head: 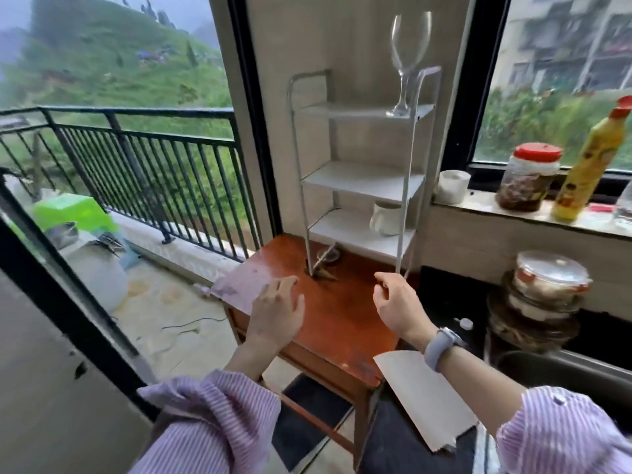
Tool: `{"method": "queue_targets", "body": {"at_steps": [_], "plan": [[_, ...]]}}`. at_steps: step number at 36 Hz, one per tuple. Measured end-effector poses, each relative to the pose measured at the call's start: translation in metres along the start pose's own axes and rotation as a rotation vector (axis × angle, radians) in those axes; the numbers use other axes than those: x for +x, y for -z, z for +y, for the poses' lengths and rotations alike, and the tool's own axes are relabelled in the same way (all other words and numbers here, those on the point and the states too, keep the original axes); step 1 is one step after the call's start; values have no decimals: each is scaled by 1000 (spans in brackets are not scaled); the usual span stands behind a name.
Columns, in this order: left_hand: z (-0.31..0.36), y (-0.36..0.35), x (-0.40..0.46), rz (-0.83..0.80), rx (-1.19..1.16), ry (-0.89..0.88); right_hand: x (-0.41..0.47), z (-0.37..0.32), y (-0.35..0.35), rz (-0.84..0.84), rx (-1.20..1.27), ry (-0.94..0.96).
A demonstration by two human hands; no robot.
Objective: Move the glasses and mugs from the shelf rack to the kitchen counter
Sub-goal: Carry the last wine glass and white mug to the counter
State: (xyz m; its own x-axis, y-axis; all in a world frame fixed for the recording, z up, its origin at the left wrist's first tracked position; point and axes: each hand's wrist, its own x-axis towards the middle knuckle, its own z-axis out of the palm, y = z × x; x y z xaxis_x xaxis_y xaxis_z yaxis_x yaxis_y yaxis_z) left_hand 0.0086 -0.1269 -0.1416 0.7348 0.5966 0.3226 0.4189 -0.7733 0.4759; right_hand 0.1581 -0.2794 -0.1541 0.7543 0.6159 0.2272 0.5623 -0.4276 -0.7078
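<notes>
A wine glass (409,59) stands upright on the top shelf of the white shelf rack (362,179) and a white mug (387,218) sits on the lowest shelf — both not yet moved. The rack rests on a red-brown tabletop (342,313). My left hand (278,314) and right hand (398,304) hover above it, near the rack's feet, fingers loosely curled, neither grip holding anything. I judge the step a reach between pickups; next comes a lift to the glass stem or a low reach for the mug — steadily, the glass looks tippy.
</notes>
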Motion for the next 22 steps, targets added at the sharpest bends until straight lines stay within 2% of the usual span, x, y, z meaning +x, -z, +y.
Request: {"method": "queue_targets", "body": {"at_steps": [10,19,22], "plan": [[-48,-86,124,-106,-20,-138,126,27,-54,64,190,-230],[-79,-163,218,-271,42,-306,237,55,-83,262,282,-511],[-84,-182,237,-287,72,-364,261,63,-89,407,344,-563]]}}
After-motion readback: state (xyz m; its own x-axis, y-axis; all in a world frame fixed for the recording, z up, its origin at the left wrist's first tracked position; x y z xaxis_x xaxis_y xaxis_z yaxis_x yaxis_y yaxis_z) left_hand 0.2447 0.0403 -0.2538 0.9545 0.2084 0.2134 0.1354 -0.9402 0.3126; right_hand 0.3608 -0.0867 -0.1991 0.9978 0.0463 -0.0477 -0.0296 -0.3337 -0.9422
